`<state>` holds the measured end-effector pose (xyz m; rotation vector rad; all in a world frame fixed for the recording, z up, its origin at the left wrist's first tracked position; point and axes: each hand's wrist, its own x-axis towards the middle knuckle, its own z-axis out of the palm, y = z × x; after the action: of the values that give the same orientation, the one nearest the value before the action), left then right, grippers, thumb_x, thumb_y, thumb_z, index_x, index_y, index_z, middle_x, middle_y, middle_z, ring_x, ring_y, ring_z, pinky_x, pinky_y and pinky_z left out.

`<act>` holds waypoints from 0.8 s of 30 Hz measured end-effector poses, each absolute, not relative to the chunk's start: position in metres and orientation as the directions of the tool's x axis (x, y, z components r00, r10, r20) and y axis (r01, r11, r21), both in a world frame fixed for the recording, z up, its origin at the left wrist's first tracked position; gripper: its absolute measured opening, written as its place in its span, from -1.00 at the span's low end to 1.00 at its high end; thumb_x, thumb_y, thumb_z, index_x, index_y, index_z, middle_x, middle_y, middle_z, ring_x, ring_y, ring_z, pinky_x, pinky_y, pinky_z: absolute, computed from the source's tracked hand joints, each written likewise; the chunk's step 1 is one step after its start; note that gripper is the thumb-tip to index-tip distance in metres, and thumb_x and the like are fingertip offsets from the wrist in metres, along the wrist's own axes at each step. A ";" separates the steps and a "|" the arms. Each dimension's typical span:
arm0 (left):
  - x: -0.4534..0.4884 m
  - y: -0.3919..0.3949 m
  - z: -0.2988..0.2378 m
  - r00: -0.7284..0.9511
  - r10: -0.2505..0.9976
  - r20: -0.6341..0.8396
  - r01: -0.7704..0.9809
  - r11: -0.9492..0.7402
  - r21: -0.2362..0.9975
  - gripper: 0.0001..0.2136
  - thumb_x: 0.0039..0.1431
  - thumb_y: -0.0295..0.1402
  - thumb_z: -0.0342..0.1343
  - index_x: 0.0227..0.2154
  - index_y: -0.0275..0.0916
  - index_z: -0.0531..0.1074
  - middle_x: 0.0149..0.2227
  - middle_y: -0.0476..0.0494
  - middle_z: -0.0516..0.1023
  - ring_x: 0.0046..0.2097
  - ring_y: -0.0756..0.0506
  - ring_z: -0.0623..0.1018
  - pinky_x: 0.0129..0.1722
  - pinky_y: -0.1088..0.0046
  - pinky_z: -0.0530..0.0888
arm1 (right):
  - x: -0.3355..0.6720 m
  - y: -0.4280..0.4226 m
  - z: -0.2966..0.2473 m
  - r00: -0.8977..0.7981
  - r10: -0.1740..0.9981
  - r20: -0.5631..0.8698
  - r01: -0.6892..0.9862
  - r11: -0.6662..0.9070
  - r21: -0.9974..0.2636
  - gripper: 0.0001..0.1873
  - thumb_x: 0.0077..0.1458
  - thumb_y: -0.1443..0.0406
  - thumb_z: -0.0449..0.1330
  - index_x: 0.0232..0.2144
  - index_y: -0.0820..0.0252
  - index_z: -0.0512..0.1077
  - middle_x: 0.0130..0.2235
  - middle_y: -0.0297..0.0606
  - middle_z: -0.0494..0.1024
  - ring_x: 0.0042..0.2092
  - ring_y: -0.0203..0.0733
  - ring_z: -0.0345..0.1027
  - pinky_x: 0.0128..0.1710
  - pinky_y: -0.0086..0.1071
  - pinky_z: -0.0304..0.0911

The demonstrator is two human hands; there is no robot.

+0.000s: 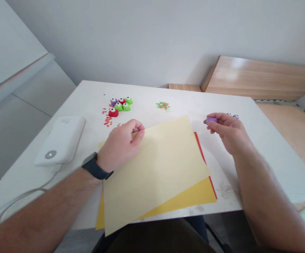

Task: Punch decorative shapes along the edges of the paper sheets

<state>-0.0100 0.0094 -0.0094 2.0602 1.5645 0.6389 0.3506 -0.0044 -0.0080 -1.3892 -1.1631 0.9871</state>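
Observation:
A pale yellow sheet of paper (157,165) lies askew over a deeper yellow sheet (184,198), with a red sheet's edge (200,147) showing beneath. My left hand (127,138), a dark watch on its wrist, pinches the pale sheet's upper edge between thumb and finger. To the right of the paper, my right hand (224,130) is closed around a small purple craft punch (211,120), held above the table. Part of that punch is hidden by the fingers. Just behind the right hand, purple punches (236,116) are partly covered.
Red, green and purple punches (119,106) with white tops cluster at the back left. Red paper bits (108,121) lie beside them; green and orange bits (163,105) form a pile farther right. A white power bank (63,140) with a cable (26,193) occupies the left side.

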 end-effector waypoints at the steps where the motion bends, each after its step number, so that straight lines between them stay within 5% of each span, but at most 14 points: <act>1: -0.010 0.009 -0.009 0.253 0.966 0.060 0.748 -0.235 0.621 -0.86 0.34 -0.23 0.05 -0.21 -0.14 0.45 -0.25 -0.05 0.67 -0.20 -0.14 0.62 -0.22 0.36 0.41 | 0.352 -0.003 -0.008 0.213 0.977 0.033 0.131 0.005 -0.991 -0.64 0.01 0.22 0.50 -0.12 0.15 0.60 -0.20 -0.19 0.66 -0.27 -0.20 0.42 -0.34 -0.31 0.23; 8: -0.007 0.006 -0.012 0.355 0.935 -0.002 0.751 -0.284 0.596 -0.86 0.35 -0.24 0.02 -0.24 -0.13 0.44 -0.30 -0.02 0.62 -0.25 -0.13 0.58 -0.25 0.33 0.35 | 0.334 0.004 -0.022 0.133 0.991 -0.017 0.133 -0.035 -0.991 -0.54 0.01 0.12 0.49 -0.09 0.16 0.53 -0.13 -0.18 0.66 -0.31 -0.23 0.44 -0.33 -0.29 0.28; 16: -0.005 0.003 -0.010 0.370 0.929 0.009 0.749 -0.303 0.590 -0.85 0.36 -0.25 0.00 -0.23 -0.14 0.44 -0.31 -0.04 0.63 -0.27 -0.14 0.58 -0.27 0.33 0.34 | 0.329 0.003 -0.024 0.074 0.992 -0.105 0.246 -0.120 -0.962 -0.52 0.10 0.04 0.41 -0.01 0.12 0.48 -0.50 -0.42 0.50 -0.46 -0.24 0.32 -0.36 -0.27 0.26; 24: -0.006 0.002 -0.010 0.394 0.919 0.031 0.735 -0.335 0.590 -0.85 0.38 -0.26 -0.02 -0.24 -0.13 0.43 -0.27 -0.06 0.66 -0.22 -0.16 0.61 -0.27 0.32 0.36 | 0.329 0.000 -0.021 0.034 0.991 -0.128 0.250 -0.133 -0.959 -0.57 0.19 -0.02 0.34 -0.03 0.08 0.45 -0.45 -0.45 0.43 -0.57 -0.32 0.24 -0.57 -0.35 0.04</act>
<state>-0.0056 0.0017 -0.0103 2.1671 1.4128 0.4985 0.3288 -0.0005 -0.0210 -1.5044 -1.3162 1.1627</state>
